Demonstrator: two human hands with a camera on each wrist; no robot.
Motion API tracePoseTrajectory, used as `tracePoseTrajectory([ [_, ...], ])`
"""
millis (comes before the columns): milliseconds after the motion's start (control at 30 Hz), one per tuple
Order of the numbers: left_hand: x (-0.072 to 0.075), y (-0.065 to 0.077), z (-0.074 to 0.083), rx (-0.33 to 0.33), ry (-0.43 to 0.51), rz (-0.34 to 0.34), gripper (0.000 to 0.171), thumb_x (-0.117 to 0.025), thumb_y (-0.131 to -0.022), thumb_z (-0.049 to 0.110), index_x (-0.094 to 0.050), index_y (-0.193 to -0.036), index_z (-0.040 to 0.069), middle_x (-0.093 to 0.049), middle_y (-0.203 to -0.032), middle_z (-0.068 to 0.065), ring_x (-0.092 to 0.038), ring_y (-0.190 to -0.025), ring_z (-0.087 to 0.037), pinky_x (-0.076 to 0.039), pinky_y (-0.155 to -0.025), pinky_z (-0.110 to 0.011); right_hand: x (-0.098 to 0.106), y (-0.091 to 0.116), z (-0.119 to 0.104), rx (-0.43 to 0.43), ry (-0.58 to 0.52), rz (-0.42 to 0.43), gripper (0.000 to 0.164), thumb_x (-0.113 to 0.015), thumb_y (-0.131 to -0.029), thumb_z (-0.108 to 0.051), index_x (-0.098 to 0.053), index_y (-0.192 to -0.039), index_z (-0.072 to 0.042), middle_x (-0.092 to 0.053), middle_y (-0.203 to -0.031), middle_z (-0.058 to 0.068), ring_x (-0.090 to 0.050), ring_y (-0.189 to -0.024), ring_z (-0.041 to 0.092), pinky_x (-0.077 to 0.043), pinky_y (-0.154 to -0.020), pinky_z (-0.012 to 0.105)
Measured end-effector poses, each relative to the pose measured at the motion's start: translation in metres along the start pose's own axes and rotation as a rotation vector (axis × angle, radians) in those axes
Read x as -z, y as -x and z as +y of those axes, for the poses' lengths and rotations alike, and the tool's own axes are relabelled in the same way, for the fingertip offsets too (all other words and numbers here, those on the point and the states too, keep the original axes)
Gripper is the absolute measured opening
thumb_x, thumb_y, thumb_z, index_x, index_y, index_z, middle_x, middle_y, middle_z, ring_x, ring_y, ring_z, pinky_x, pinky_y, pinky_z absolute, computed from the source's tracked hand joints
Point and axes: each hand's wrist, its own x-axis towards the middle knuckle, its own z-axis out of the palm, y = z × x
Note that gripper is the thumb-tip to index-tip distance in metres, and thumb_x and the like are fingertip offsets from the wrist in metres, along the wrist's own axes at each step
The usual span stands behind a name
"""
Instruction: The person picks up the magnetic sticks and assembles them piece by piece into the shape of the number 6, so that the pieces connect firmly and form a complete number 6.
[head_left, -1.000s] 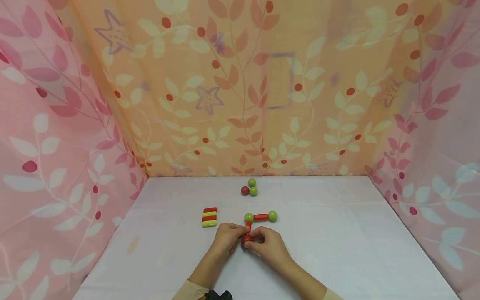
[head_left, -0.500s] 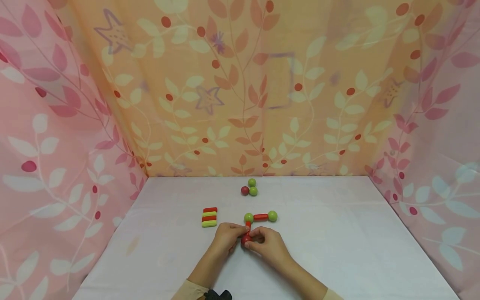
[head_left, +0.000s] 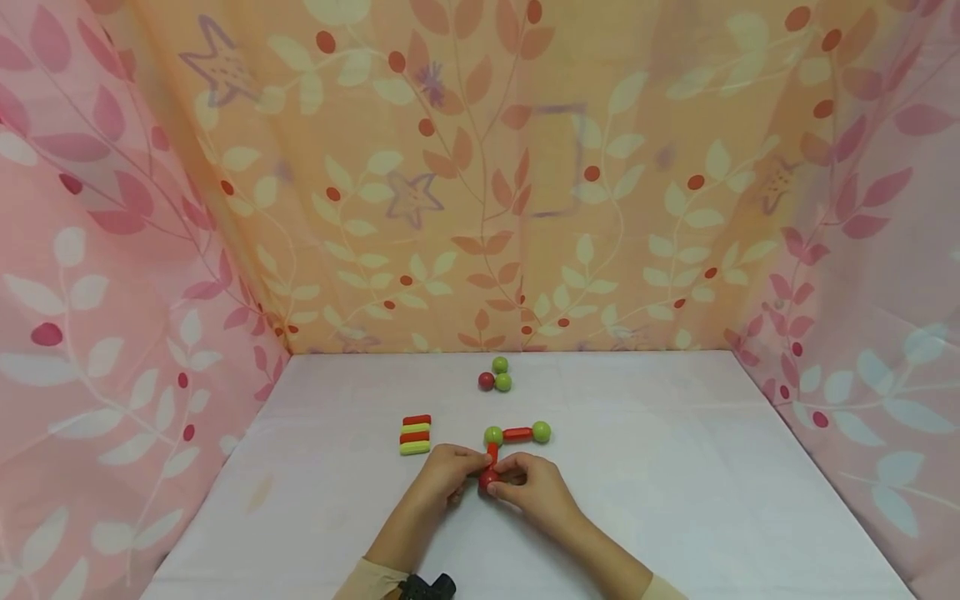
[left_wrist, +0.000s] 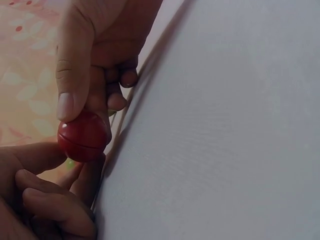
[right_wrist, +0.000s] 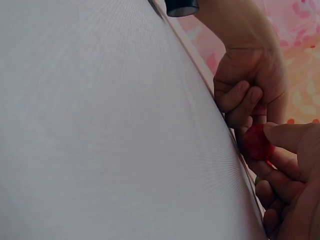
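Near the front middle of the table, my left hand (head_left: 447,473) pinches a short red rod (head_left: 492,452) at its near end. My right hand (head_left: 538,490) grips the red ball (head_left: 488,481) joined to that end, its thumb on the ball's near side. The rod's far end meets a green ball (head_left: 493,436). From there a second red rod (head_left: 517,434) runs right to another green ball (head_left: 542,432). In the left wrist view the red ball (left_wrist: 84,137) shows a groove and fingers of both hands around it. Fingers hide the joint between ball and rod.
Left of the hands lies a stack of red and yellow-green rods (head_left: 416,435). Farther back sit a loose red ball (head_left: 487,381) and two green balls (head_left: 503,382). A white cloth covers the table (head_left: 675,467); patterned curtains (head_left: 450,208) enclose it.
The view has shifted slightly, so everything sits a little farther left. Both hands keep their places on the rod and the red ball, with almost no visible movement.
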Motion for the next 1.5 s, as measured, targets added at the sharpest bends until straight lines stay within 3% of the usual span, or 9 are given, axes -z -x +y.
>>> tracePoseTrajectory([
  [533, 0.011, 0.000, -0.001, -0.027, -0.042, -0.051, 0.025, -0.079, -0.090, 0.032, -0.079, -0.103, 0.011, -0.072, -0.089, -0.002, -0.039, -0.045, -0.012, -0.032, -0.044, -0.023, 0.000, -0.001, 0.001, -0.006, -0.050, -0.005, 0.030, -0.086, -0.083, -0.033, -0.074, -0.103, -0.016, -0.075, -0.095, -0.007, -0.070, -0.085, 0.008, -0.055, -0.074, 0.022],
  [667, 0.023, 0.004, 0.003, -0.094, -0.108, -0.058, 0.025, -0.075, -0.093, 0.033, -0.078, -0.105, 0.012, -0.072, -0.096, -0.003, -0.048, -0.062, -0.016, -0.036, -0.051, -0.025, -0.001, -0.002, 0.001, -0.008, -0.054, -0.007, 0.029, -0.087, -0.083, -0.032, -0.074, -0.103, -0.015, -0.075, -0.094, -0.007, -0.069, -0.084, 0.008, -0.055, -0.074, 0.022],
  [933, 0.063, -0.005, 0.021, -0.228, -0.240, 0.023, 0.027, -0.075, -0.094, 0.033, -0.076, -0.113, 0.014, -0.072, -0.102, 0.000, -0.058, -0.084, -0.018, -0.050, -0.065, -0.030, -0.001, -0.002, 0.003, -0.004, -0.068, 0.003, 0.029, -0.087, -0.082, -0.029, -0.074, -0.103, -0.013, -0.075, -0.094, -0.005, -0.069, -0.083, 0.010, -0.055, -0.074, 0.023],
  [1067, 0.091, -0.019, 0.025, -0.321, -0.311, 0.065, 0.027, -0.074, -0.095, 0.026, -0.076, -0.116, 0.009, -0.074, -0.108, 0.001, -0.064, -0.104, -0.020, -0.053, -0.089, -0.039, -0.001, -0.003, 0.003, -0.016, -0.081, -0.003, 0.029, -0.087, -0.083, -0.031, -0.074, -0.103, -0.014, -0.075, -0.095, -0.005, -0.069, -0.085, 0.011, -0.055, -0.075, 0.023],
  [1167, 0.113, -0.032, 0.022, -0.356, -0.363, 0.082, 0.028, -0.073, -0.096, 0.026, -0.074, -0.119, 0.009, -0.074, -0.113, -0.001, -0.063, -0.113, -0.026, -0.053, -0.095, -0.045, 0.000, -0.004, 0.003, -0.017, -0.091, -0.008, 0.030, -0.086, -0.083, -0.032, -0.074, -0.104, -0.015, -0.075, -0.096, -0.006, -0.069, -0.086, 0.011, -0.055, -0.076, 0.022],
  [1333, 0.147, -0.055, 0.008, -0.365, -0.426, 0.083, 0.030, -0.071, -0.098, 0.023, -0.072, -0.123, 0.007, -0.072, -0.121, -0.006, -0.058, -0.124, -0.034, -0.046, -0.104, -0.053, 0.001, -0.004, 0.003, -0.028, -0.103, -0.015, 0.029, -0.086, -0.083, -0.031, -0.074, -0.104, -0.015, -0.075, -0.096, -0.006, -0.069, -0.087, 0.013, -0.055, -0.076, 0.023],
  [1433, 0.160, -0.065, 0.001, -0.356, -0.439, 0.064, 0.029, -0.070, -0.098, 0.020, -0.071, -0.123, 0.005, -0.071, -0.123, -0.009, -0.055, -0.128, -0.034, -0.042, -0.108, -0.056, 0.000, -0.004, 0.003, -0.041, -0.109, -0.016, 0.029, -0.087, -0.083, -0.031, -0.074, -0.104, -0.016, -0.075, -0.095, -0.006, -0.069, -0.087, 0.013, -0.055, -0.076, 0.022],
  [1500, 0.165, -0.069, -0.003, -0.333, -0.440, 0.035, 0.029, -0.069, -0.098, 0.019, -0.071, -0.123, 0.006, -0.071, -0.123, -0.008, -0.056, -0.125, -0.033, -0.045, -0.104, -0.053, -0.001, -0.003, 0.004, -0.039, -0.108, -0.015, 0.029, -0.087, -0.082, -0.030, -0.074, -0.104, -0.015, -0.075, -0.095, -0.006, -0.069, -0.087, 0.013, -0.055, -0.075, 0.023],
])
